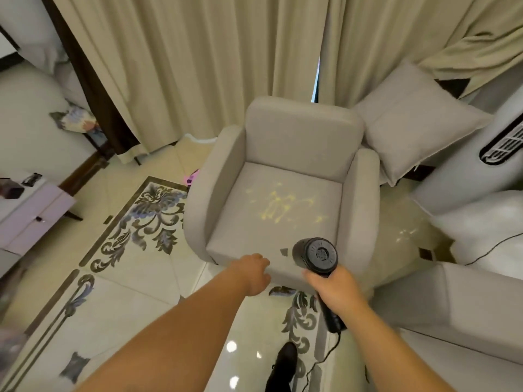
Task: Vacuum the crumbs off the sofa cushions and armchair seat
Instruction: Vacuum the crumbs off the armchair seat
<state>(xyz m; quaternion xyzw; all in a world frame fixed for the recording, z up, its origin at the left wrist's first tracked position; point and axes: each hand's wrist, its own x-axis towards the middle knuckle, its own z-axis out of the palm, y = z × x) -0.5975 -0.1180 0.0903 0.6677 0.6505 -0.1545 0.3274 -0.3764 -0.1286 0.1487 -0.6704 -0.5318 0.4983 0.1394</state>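
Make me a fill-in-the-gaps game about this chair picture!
1. The yellow crumbs lie on the seat of the ____.
2. The black handheld vacuum is held in the person's ____ hand.
3. The left hand rests on the seat's ____ edge.

Missing words: armchair; right; front

vacuum (315,254) nozzle: hidden behind body | sofa (467,312): cut by right edge | crumbs (278,203): blurred
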